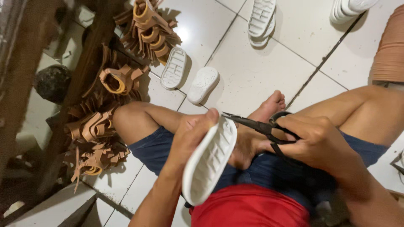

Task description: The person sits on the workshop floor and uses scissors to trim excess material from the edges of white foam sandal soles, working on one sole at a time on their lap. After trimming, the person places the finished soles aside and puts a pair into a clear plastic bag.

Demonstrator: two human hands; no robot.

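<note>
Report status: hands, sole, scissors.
Left hand grips white sole, tread up. Right hand holds black scissors, tips at sole's edge. Nothing between.

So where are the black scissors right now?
The black scissors are in the right hand, right of centre in the head view, their tips pointing at the top edge of the white sole held in the left hand.

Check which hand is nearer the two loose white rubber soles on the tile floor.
Left. The left hand, gripping a white sole, is just below the two loose white soles; the right hand, holding black scissors, is farther right.
</note>
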